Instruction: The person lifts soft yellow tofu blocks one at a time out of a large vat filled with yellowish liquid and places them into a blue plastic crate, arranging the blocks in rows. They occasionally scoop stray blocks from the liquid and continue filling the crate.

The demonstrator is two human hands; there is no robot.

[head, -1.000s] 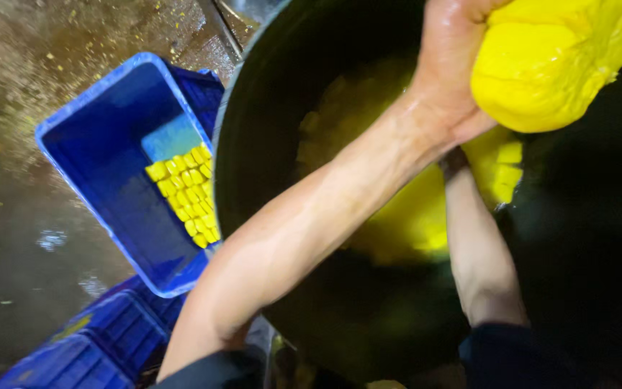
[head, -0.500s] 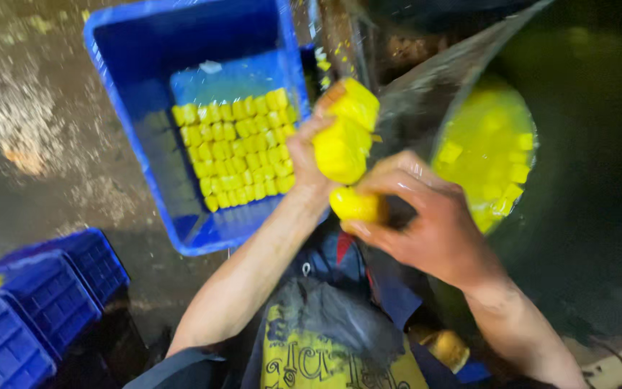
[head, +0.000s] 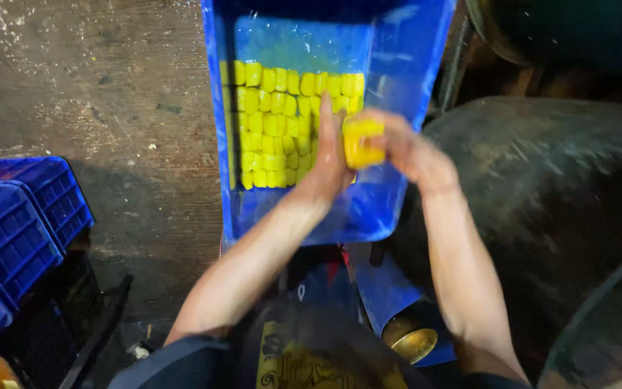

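Both of my hands meet over a blue plastic tray [head: 390,209]. A yellow block [head: 361,142] is pressed between them. My left hand [head: 327,162] lies flat against its left side, fingers pointing away. My right hand [head: 404,148] grips it from the right. Inside the tray, several yellow blocks [head: 275,122] lie in neat rows along the far and left part. The blue tray floor near my hands is bare and wet.
Stacked blue slatted crates [head: 16,230] stand at the left on a wet concrete floor [head: 109,94]. A large dark tub [head: 563,209] fills the right side. A blue cylinder with a brass-coloured end [head: 408,338] sits below the tray.
The view swung from the dark tub to the tray. My hands carried a yellow piece from the tub and now hold it over the tray, closer to the rows.
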